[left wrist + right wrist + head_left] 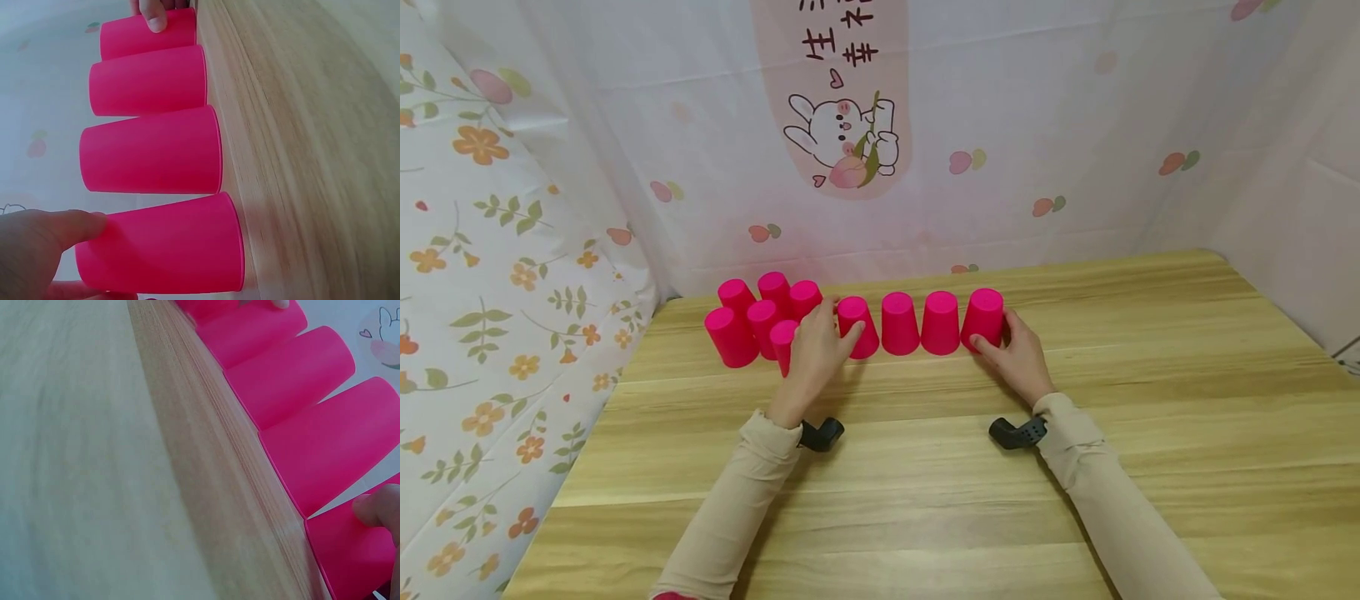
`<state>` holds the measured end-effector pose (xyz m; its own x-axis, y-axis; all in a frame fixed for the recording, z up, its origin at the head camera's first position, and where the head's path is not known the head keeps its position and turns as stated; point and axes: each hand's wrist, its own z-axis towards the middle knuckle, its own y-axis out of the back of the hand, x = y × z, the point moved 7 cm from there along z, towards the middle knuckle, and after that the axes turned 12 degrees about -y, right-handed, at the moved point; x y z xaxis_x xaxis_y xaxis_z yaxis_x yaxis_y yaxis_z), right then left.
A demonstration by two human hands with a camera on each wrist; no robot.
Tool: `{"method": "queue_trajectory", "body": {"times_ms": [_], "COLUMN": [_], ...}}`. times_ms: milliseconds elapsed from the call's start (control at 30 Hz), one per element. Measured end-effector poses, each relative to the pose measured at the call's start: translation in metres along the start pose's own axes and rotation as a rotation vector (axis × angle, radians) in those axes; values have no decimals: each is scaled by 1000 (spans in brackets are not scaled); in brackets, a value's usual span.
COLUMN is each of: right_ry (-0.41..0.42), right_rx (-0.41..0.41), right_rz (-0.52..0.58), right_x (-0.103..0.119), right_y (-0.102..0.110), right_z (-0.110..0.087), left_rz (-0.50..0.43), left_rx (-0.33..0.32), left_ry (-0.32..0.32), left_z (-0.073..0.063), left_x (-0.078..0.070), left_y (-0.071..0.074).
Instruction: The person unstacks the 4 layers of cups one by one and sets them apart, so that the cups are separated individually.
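Four bright pink plastic cups stand upside down in a row on the wooden table. My left hand [817,337] grips the leftmost cup [861,333] of that row, thumb on its near side and fingers behind. At the row's other end, my right hand [1021,360] holds the rightmost cup [982,318], its thumb low on the front. Between them are two middle cups, one [900,323] beside the other [941,322]. In the left wrist view the left thumb presses the nearest cup [169,250] near its narrow end. The right wrist view shows the right thumb against a cup [350,550].
Left of the row, several more upturned pink cups [732,340] stand in a cluster, partly hidden by the left hand. A white printed curtain [1037,108] hangs behind the table [910,483], and a flowered cloth [497,292] hangs at the left.
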<state>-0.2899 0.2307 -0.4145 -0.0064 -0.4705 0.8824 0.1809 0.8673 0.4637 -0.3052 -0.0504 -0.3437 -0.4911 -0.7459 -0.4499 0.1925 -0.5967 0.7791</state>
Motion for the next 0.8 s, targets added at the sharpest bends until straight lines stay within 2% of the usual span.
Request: {"method": "queue_trajectory", "body": {"times_ms": [400,567,800], "right_ry": [2,6,10], "right_rx": [4,7,-9], "right_rz": [10,20,12], "right_x": [5,3,-1], "right_y": [0,-1,0], "right_z": [-1,-2,0], "left_rz": [-1,-10,25], "left_rx": [-41,-77,-106], "left_ry": [19,-21,-72], "left_z": [1,-1,-4], "left_x": [-5,-13,-25], "left_y": [7,16,32]}}
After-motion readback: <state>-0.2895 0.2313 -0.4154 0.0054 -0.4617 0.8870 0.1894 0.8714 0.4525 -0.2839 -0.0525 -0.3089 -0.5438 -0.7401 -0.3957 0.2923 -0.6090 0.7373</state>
